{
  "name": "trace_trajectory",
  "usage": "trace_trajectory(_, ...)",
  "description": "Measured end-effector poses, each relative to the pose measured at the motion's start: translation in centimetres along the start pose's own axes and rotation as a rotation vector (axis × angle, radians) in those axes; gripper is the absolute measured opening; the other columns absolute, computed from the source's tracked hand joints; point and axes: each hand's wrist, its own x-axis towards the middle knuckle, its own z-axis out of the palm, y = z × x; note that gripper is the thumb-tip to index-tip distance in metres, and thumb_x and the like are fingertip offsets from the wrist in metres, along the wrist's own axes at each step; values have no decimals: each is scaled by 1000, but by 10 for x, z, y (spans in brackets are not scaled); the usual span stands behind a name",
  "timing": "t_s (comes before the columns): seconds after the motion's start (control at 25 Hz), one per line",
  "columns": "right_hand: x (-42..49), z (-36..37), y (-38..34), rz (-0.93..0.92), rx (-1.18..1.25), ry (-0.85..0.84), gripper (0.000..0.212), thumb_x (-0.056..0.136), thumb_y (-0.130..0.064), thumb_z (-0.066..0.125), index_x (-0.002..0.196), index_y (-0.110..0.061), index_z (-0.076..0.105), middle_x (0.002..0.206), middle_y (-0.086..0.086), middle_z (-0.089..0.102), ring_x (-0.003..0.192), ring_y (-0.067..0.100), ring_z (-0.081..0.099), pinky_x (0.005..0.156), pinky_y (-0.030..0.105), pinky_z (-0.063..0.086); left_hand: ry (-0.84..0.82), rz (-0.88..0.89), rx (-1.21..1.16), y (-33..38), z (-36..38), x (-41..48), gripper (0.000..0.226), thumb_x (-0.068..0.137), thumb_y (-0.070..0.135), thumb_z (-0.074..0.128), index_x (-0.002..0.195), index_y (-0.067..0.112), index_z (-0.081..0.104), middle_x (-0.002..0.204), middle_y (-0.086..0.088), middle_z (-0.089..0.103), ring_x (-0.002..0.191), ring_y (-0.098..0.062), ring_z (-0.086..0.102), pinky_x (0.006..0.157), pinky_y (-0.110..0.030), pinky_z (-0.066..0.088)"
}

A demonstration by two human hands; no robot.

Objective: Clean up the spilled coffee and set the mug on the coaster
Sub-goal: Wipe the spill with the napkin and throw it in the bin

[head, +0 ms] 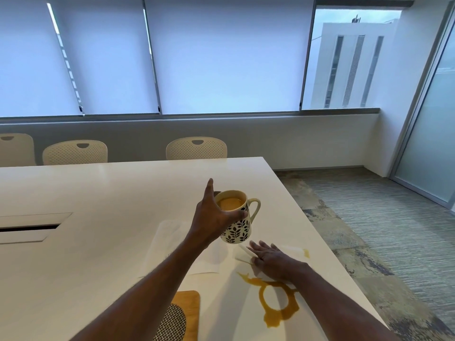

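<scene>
A cream mug (240, 230) with a dark leaf pattern holds milky coffee and hangs tilted above the white table (110, 193). My left hand (211, 217) grips it by the rim and side, handle pointing right. My right hand (268, 257) lies flat on a white paper napkin (290, 249) whose far corner is stained brown. A ring-shaped coffee spill (275, 306) spreads just in front of that hand. The round black-and-white woven coaster (172, 323) rests on a wooden board (192, 308) at the near edge, partly hidden by my left forearm.
More white napkins (172, 242) lie spread under my left forearm. A cable hatch (32, 227) sits open in the table at left. Beige chairs (197, 148) line the far side. The table's right edge drops to carpet (369, 230).
</scene>
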Motion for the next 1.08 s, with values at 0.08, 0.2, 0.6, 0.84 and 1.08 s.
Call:
trace_trajectory(0.08,-7,2,-2,-2,9,-11,53,104,-38,25,154,-32,8,164,-8,0,151,14,-7,121,41,-5,1,3,1,3,0,-2,119,63,43,88,153,23,12,144,-7,49,124,-29,53,89,-33,44)
trace_trajectory(0.2,-17,6,-3,-19,11,-24,54,104,-40,25,154,-32,8,164,-8,-1,151,15,-8,121,42,-5,3,4,11,7,0,-8,119,64,42,88,153,22,12,144,-8,48,126,-30,52,93,-37,46)
trace_trajectory(0.6,-46,22,-14,-5,6,-22,54,103,-43,23,154,-33,9,164,-9,-1,151,16,-7,121,43,-5,13,25,35,19,-1,-24,116,65,41,87,153,22,13,145,-7,48,126,-32,53,96,-40,48)
trace_trajectory(0.84,-66,29,-23,-7,-2,-26,54,103,-43,22,154,-33,9,164,-9,0,151,16,-6,121,42,-5,3,41,42,23,-1,-32,117,65,41,87,153,23,12,146,-7,47,126,-31,53,96,-40,47)
trace_trajectory(1.08,-89,34,-33,-20,-11,-7,54,104,-41,22,154,-33,7,164,-8,-2,151,17,-7,121,42,-5,-19,59,65,23,1,-38,116,66,41,87,153,24,12,147,-6,46,127,-31,51,97,-39,46)
